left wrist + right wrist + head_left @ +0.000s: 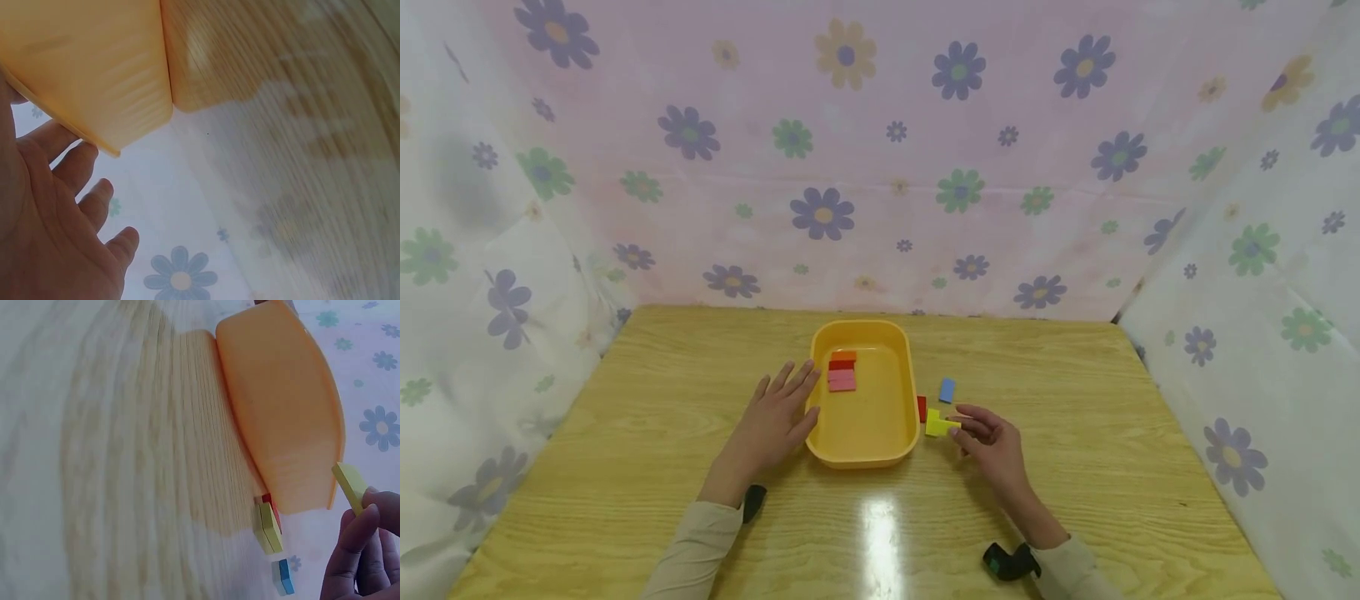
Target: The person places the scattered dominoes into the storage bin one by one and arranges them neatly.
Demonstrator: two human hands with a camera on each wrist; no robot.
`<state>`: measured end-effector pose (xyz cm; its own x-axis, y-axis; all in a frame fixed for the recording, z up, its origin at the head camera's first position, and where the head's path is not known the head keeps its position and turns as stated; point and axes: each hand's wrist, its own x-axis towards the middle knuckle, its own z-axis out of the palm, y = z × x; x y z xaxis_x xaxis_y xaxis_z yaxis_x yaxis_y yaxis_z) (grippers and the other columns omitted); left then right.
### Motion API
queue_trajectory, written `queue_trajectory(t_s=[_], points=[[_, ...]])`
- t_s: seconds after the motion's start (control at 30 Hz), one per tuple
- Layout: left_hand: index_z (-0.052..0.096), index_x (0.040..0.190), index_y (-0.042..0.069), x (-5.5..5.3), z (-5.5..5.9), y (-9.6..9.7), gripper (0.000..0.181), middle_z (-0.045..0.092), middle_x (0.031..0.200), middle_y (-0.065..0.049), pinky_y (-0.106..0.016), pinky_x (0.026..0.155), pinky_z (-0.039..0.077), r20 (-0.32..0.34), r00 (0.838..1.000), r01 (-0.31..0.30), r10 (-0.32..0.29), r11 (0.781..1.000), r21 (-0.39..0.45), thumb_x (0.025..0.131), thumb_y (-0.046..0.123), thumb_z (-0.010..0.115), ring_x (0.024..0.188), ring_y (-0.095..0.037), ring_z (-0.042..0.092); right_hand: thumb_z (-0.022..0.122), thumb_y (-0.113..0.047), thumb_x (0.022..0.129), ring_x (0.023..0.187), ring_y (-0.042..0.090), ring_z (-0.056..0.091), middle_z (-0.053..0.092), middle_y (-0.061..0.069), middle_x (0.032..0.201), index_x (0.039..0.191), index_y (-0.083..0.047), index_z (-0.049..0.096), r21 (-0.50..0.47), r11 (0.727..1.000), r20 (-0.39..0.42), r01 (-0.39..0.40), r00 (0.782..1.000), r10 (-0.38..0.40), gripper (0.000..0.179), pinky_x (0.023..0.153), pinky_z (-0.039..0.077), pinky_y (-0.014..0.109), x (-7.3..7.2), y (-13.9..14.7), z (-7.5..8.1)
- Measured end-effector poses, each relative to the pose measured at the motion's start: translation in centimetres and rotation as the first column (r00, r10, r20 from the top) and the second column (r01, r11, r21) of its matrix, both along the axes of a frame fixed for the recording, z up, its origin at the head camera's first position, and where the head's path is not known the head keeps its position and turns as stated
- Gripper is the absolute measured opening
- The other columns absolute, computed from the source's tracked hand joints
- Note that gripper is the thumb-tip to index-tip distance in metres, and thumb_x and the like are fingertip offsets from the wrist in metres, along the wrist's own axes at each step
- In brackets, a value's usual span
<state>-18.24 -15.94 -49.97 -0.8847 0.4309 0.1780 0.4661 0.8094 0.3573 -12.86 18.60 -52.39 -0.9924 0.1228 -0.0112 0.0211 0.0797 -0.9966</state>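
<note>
A yellow plastic tub [868, 442] stands on the table, with orange, red and pink blocks [842, 375] lined up inside it at the upper left. My left hand [775, 421] rests its spread, fairly straight fingers at the tub's left rim; the left wrist view shows the fingertips [87, 156] along that rim. To the right of the tub, my right hand [996, 450] pinches a flat yellow block [351, 485] between thumb and fingers, raised above the table. Beneath it lie more yellow [267, 528], a red block [922, 408] close against the tub and a blue block [947, 390].
The wooden table [685, 358] ends at a flowered cloth [880, 208] behind, with similar cloth on both sides. Dark wrist-worn devices [1011, 562] show beside the beige sleeves [1071, 571]. Light reflects off the table near the front.
</note>
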Motion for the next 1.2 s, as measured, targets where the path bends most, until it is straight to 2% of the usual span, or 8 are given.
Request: queue_trajectory(t_s=[0.23,0.33,0.5,0.7,0.83,1.0,1.2], points=[[0.038,0.158,0.007,0.0,0.1,0.0,0.063,0.033,0.165,-0.01,-0.066,0.121,0.017,0.001,1.0,0.003,-0.003,1.0,-0.021,0.104,0.034,0.056,0.154,-0.038,0.024,0.072,0.005,0.09,0.076,0.01,0.07,0.075,0.019,0.112,0.133,0.007,0.059,-0.084,0.996,-0.034,0.007,0.999,-0.01,0.046,0.059,0.054,0.024,0.6,-0.3,-0.2],[0.037,0.158,0.008,0.0,0.0,-0.1,0.063,0.032,0.165,-0.01,-0.066,0.121,0.017,-0.002,1.0,0.005,-0.005,1.0,-0.024,0.104,0.035,0.056,0.154,-0.038,0.023,0.073,0.005,0.089,0.077,0.007,0.071,0.078,0.009,0.108,0.134,0.009,0.057,-0.116,0.993,-0.05,0.007,0.999,-0.013,0.048,0.059,0.055,0.023,0.8,-0.5,0.0],[0.036,0.158,0.008,0.0,0.1,-0.1,0.063,0.031,0.165,-0.01,-0.066,0.121,0.017,-0.004,1.0,0.011,-0.011,1.0,-0.013,0.105,0.037,0.054,0.154,-0.038,0.024,0.073,0.005,0.089,0.076,0.006,0.072,0.079,0.002,0.102,0.134,0.015,0.052,-0.158,0.987,-0.079,-0.011,0.997,-0.001,0.051,0.059,0.056,0.021,1.0,-0.8,0.4],[0.036,0.159,0.009,-0.2,-0.1,-0.2,0.062,0.03,0.166,-0.009,-0.065,0.122,0.014,0.015,1.0,0.011,-0.011,1.0,-0.004,0.105,0.035,0.054,0.155,-0.038,0.022,0.073,0.003,0.089,0.08,0.007,0.074,0.079,0.003,0.104,0.136,0.011,0.054,-0.169,0.986,-0.051,-0.013,0.999,0.004,0.051,0.063,0.058,0.021,1.2,-1.7,1.2],[0.036,0.159,0.009,-0.4,-0.3,-0.2,0.062,0.03,0.166,-0.009,-0.066,0.122,0.014,0.017,1.0,0.013,-0.013,1.0,-0.003,0.105,0.034,0.054,0.155,-0.038,0.022,0.072,0.004,0.09,0.081,0.007,0.074,0.079,-0.002,0.102,0.137,0.01,0.054,-0.183,0.983,-0.035,-0.019,0.999,0.013,0.05,0.063,0.058,0.021,1.1,-2.3,1.4],[0.035,0.159,0.01,-0.4,-0.3,-0.2,0.062,0.029,0.167,-0.008,-0.065,0.123,0.014,0.017,1.0,0.012,-0.012,1.0,0.003,0.105,0.034,0.054,0.155,-0.037,0.021,0.071,0.003,0.091,0.083,0.007,0.074,0.078,-0.007,0.1,0.137,0.007,0.056,-0.198,0.979,-0.049,-0.049,0.998,0.04,0.048,0.064,0.058,0.021,0.9,-3.3,1.6],[0.036,0.159,0.009,-0.3,-0.3,-0.2,0.062,0.031,0.166,-0.008,-0.065,0.122,0.015,0.002,1.0,0.01,-0.01,1.0,0.028,0.105,0.035,0.053,0.155,-0.037,0.023,0.07,0.002,0.092,0.083,0.006,0.073,0.078,-0.006,0.102,0.137,0.015,0.052,-0.254,0.957,-0.131,-0.14,0.985,0.109,0.05,0.065,0.058,0.02,0.5,-4.5,1.9]])
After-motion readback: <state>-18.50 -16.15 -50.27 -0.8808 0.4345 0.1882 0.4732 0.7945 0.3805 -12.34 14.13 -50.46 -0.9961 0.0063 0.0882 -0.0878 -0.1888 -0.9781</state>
